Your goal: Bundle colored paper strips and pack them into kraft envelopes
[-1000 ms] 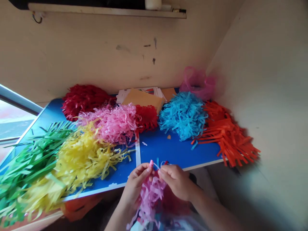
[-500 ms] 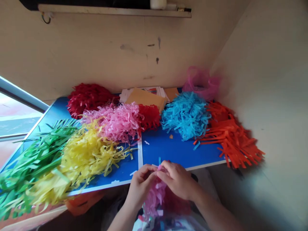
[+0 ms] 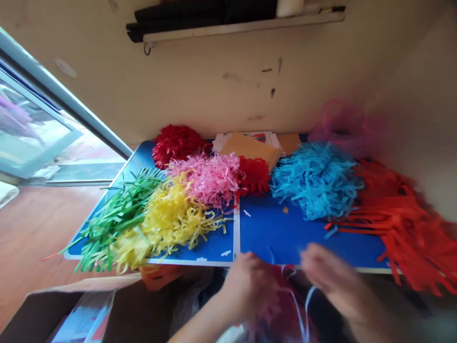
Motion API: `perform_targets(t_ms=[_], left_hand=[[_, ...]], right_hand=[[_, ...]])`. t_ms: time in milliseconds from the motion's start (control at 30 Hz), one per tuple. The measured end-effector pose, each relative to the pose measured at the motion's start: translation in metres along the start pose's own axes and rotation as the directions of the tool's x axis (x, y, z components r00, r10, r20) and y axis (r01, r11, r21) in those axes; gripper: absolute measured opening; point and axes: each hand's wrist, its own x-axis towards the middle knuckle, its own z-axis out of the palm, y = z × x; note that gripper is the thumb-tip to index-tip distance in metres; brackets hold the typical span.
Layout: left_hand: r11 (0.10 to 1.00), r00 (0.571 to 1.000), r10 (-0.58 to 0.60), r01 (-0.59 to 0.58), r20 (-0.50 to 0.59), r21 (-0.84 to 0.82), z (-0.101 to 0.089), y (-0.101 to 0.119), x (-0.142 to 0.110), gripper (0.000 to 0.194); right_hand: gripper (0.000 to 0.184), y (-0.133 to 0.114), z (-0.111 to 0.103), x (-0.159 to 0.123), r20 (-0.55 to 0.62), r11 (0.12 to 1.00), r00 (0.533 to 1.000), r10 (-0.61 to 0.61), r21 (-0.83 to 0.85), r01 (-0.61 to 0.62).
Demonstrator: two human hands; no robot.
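Observation:
My left hand (image 3: 250, 286) is below the front edge of the blue table (image 3: 278, 236), closed over a bunch of pink paper strips (image 3: 274, 309) in my lap. Its fingers are blurred. My right hand (image 3: 330, 278) is just to the right of it, smeared by motion, and thin pale strips (image 3: 303, 305) trail under it. What it holds cannot be made out. On the table lie heaps of shredded paper: green (image 3: 114, 219), yellow (image 3: 167, 221), pink (image 3: 210, 178), dark red (image 3: 174, 143), red (image 3: 253, 175), light blue (image 3: 316, 178) and orange-red (image 3: 403, 224).
A brown envelope (image 3: 250, 147) lies on a stack of papers at the back by the wall. A pink plastic bag (image 3: 339, 126) sits at the back right. An open cardboard box (image 3: 71, 312) stands on the floor at lower left. A shelf (image 3: 235, 24) hangs above.
The view has swung left, showing the window, floor and box. My hands have dropped lower and moved apart, the right one drawing off to the right in a blur.

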Motion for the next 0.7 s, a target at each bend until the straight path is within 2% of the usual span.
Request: perform_targets(t_ms=[33, 67, 133, 167, 233, 300, 367, 400, 467, 533, 567, 667, 700], left_hand=[[0.986, 0.982, -0.093, 0.113, -0.162, 0.122, -0.015, -0.011, 0.008, 0.011], [0.958, 0.946, -0.167, 0.223, -0.277, 0.181, -0.031, -0.025, 0.017, 0.016], [0.883, 0.855, -0.263, 0.400, -0.446, 0.246, -0.063, -0.055, 0.032, 0.033], [0.831, 0.810, -0.302, 0.482, -0.504, 0.277, -0.076, -0.068, 0.036, 0.034], [0.748, 0.773, -0.348, 0.570, -0.531, 0.340, -0.094, -0.088, 0.037, 0.028], [0.704, 0.780, -0.360, 0.587, -0.511, 0.399, -0.101, -0.094, 0.029, 0.021], [0.705, 0.811, -0.331, 0.553, -0.483, 0.445, -0.104, -0.089, 0.017, 0.017], [0.732, 0.836, -0.280, 0.504, -0.472, 0.459, -0.103, -0.084, 0.011, 0.016], [0.826, 0.890, -0.104, 0.326, -0.445, 0.459, -0.100, -0.070, 0.002, 0.016], [0.910, 0.915, 0.075, 0.100, -0.396, 0.403, -0.090, -0.053, 0.000, 0.017], [0.934, 0.923, 0.125, 0.014, -0.364, 0.356, -0.083, -0.044, 0.001, 0.017], [0.976, 0.959, 0.129, -0.078, -0.253, 0.201, -0.060, -0.021, 0.009, 0.014], [0.982, 0.969, 0.129, -0.096, -0.208, 0.163, -0.053, -0.015, 0.013, 0.014]], right_hand=[[0.046, -0.001, 0.004, 0.003, 0.097, 1.000, 0.995, 0.003, 0.010, -0.004], [0.047, -0.001, 0.009, 0.006, 0.187, 1.000, 0.982, -0.002, 0.002, 0.001], [0.047, -0.003, 0.021, 0.012, 0.305, 1.000, 0.952, -0.013, -0.021, 0.020], [0.047, -0.003, 0.025, 0.014, 0.317, 0.999, 0.948, -0.018, -0.024, 0.028], [0.047, -0.003, 0.030, 0.017, 0.313, 1.000, 0.950, -0.018, -0.006, 0.021], [0.047, -0.001, 0.030, 0.020, 0.302, 1.000, 0.953, -0.014, 0.029, 0.005], [0.048, 0.002, 0.028, 0.023, 0.309, 0.999, 0.951, 0.009, 0.048, -0.025], [0.048, 0.004, 0.028, 0.025, 0.295, 0.998, 0.955, 0.019, 0.054, -0.036], [0.047, 0.006, 0.031, 0.030, 0.206, 0.998, 0.979, 0.000, 0.067, -0.014], [0.043, 0.004, 0.039, 0.036, 0.096, 0.994, 0.993, -0.071, 0.092, 0.062], [0.041, 0.002, 0.045, 0.040, 0.066, 0.989, 0.992, -0.112, 0.109, 0.104], [0.046, -0.008, 0.058, 0.049, 0.072, 0.969, 0.973, -0.221, 0.129, 0.210], [0.041, -0.011, 0.059, 0.051, 0.071, 0.960, 0.960, -0.270, 0.100, 0.262]])
